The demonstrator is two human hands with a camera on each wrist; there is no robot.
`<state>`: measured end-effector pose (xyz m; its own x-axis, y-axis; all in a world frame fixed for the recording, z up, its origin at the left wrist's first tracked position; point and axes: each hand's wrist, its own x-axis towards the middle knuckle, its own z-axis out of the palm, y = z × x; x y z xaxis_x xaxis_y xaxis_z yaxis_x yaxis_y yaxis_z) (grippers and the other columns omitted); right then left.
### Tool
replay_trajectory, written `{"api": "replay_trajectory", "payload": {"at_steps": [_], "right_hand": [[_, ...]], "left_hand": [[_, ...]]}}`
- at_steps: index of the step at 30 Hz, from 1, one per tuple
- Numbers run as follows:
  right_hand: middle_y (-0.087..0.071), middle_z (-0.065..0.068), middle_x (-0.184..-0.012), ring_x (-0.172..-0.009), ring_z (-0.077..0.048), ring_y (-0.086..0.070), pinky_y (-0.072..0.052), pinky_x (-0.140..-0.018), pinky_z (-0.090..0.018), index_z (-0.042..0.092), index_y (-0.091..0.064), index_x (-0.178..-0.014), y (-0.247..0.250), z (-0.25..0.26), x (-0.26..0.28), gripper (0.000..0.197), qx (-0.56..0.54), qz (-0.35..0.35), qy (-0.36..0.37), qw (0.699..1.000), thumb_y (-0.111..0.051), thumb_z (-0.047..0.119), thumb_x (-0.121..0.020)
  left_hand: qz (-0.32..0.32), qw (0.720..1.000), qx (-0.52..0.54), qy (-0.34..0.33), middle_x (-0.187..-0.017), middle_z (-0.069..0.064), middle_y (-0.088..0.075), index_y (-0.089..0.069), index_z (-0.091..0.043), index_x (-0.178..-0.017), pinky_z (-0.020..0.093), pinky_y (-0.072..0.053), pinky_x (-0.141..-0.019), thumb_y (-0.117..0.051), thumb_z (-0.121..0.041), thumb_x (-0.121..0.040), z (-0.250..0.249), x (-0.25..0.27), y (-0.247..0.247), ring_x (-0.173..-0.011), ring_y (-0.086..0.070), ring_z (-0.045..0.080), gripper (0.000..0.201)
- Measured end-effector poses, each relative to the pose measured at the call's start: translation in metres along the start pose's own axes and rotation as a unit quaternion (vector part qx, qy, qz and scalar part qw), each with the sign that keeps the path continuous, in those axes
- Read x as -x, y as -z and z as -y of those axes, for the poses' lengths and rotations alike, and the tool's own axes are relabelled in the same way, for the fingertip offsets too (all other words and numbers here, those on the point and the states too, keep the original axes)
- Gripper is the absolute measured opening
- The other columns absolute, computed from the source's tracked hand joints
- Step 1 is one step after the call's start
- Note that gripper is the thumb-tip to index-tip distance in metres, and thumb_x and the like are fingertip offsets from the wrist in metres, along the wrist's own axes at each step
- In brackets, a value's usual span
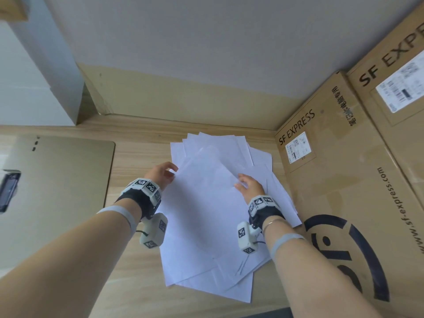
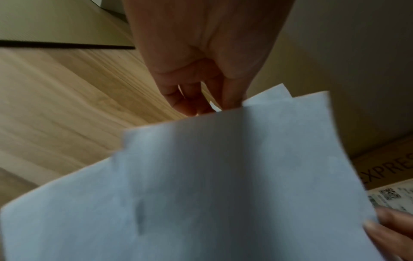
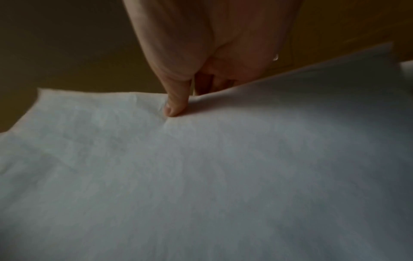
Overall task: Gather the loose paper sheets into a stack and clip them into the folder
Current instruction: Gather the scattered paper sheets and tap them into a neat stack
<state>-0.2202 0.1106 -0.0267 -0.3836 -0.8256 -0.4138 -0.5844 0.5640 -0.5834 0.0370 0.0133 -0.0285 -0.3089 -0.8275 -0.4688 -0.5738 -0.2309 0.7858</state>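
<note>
Now both hands (image 1: 160,174) (image 1: 250,184) grip the paper sheets (image 1: 206,214).

Looks like an office or storage corner: wood-grain tabletop (image 1: 137,283) against a plain wall, stacked SF Express shipping cartons (image 1: 344,180) with courier labels on right, tan folder (image 1: 57,180) on left.

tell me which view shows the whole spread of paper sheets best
The head view: it takes in the whole fan of paper sheets on the desk, with both hands on the top ones. The left wrist view shows only a few blurred sheets near the fingers; the right wrist view shows one dim sheet close up.
</note>
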Motion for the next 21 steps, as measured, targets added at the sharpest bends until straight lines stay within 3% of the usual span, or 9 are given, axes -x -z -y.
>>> {"api": "replay_trajectory", "payload": {"at_steps": [3,6,8,10,12,15,19,21], "right_hand": [[-0.060,-0.016,-0.122,-0.114,-0.028,-0.056,-0.040,-0.086,-0.026,0.000,-0.057,-0.114,-0.017,0.005,-0.002,0.027,0.015,-0.014,-0.014,1.000,-0.057,0.013,-0.091],[-0.062,-0.014,-0.119,-0.110,-0.026,-0.058,-0.038,-0.082,-0.020,0.005,-0.057,-0.114,-0.023,0.000,0.000,0.027,-0.028,-0.021,-0.027,0.999,-0.060,0.007,-0.087],[-0.063,-0.014,-0.121,-0.111,-0.027,-0.058,-0.040,-0.085,-0.022,0.005,-0.059,-0.116,-0.018,-0.006,0.003,0.029,-0.031,-0.031,-0.042,0.998,-0.059,0.005,-0.087],[-0.065,-0.019,-0.113,-0.108,-0.032,-0.059,-0.039,-0.076,-0.022,-0.002,-0.062,-0.109,-0.011,-0.012,0.004,0.022,0.006,-0.043,-0.052,0.998,-0.056,0.005,-0.089],[-0.065,-0.021,-0.111,-0.105,-0.034,-0.060,-0.040,-0.073,-0.024,-0.005,-0.061,-0.106,-0.003,-0.014,0.000,0.020,0.044,-0.042,-0.057,0.997,-0.052,0.004,-0.091],[-0.055,-0.017,-0.123,-0.112,-0.032,-0.055,-0.043,-0.091,-0.029,-0.004,-0.058,-0.113,0.002,-0.007,-0.017,0.025,0.153,-0.007,-0.029,0.988,-0.048,0.005,-0.091],[-0.031,-0.006,-0.149,-0.133,-0.024,-0.036,-0.031,-0.105,-0.028,0.007,-0.053,-0.126,-0.006,0.016,-0.037,0.036,0.270,0.056,0.035,0.961,-0.051,0.017,-0.091],[-0.025,-0.002,-0.154,-0.138,-0.020,-0.030,-0.024,-0.111,-0.031,0.013,-0.053,-0.128,-0.011,0.023,-0.044,0.039,0.301,0.071,0.049,0.950,-0.055,0.021,-0.089]], "left_hand": [[0.018,1.000,0.019,0.013,-0.057,-0.012,-0.061,-0.051,-0.028,-0.071,0.023,-0.038,-0.059,-0.049,0.003,-0.088,0.002,-0.003,0.000,-0.059,-0.048,0.018,0.036],[-0.022,0.998,0.055,0.025,-0.071,-0.003,-0.063,-0.054,-0.028,-0.076,0.024,-0.041,-0.060,-0.052,-0.009,-0.092,0.004,-0.005,0.003,-0.065,-0.052,0.018,0.025],[-0.044,0.994,0.087,0.038,-0.090,0.008,-0.067,-0.057,-0.017,-0.093,0.032,-0.048,-0.074,-0.049,-0.015,-0.094,0.004,-0.006,0.004,-0.081,-0.057,0.021,0.008],[-0.061,0.991,0.096,0.066,-0.103,0.012,-0.061,-0.052,-0.008,-0.115,0.038,-0.049,-0.083,-0.048,-0.018,-0.095,0.005,-0.007,0.003,-0.089,-0.056,0.023,0.023],[-0.067,0.988,0.103,0.092,-0.106,0.012,-0.058,-0.047,-0.006,-0.124,0.042,-0.050,-0.090,-0.051,-0.019,-0.094,0.007,-0.007,0.000,-0.090,-0.057,0.025,0.034],[-0.067,0.992,0.036,0.105,-0.108,0.012,-0.058,-0.048,-0.008,-0.125,0.038,-0.048,-0.085,-0.052,-0.019,-0.092,0.011,-0.005,-0.009,-0.098,-0.060,0.033,0.035],[-0.054,0.993,-0.002,0.103,-0.120,0.017,-0.060,-0.049,-0.008,-0.123,0.034,-0.046,-0.083,-0.050,-0.015,-0.092,0.012,-0.002,-0.017,-0.106,-0.059,0.034,0.032],[-0.046,0.993,-0.006,0.107,-0.121,0.017,-0.061,-0.050,-0.007,-0.123,0.033,-0.045,-0.085,-0.049,-0.014,-0.093,0.014,-0.001,-0.018,-0.107,-0.059,0.033,0.031]]}}
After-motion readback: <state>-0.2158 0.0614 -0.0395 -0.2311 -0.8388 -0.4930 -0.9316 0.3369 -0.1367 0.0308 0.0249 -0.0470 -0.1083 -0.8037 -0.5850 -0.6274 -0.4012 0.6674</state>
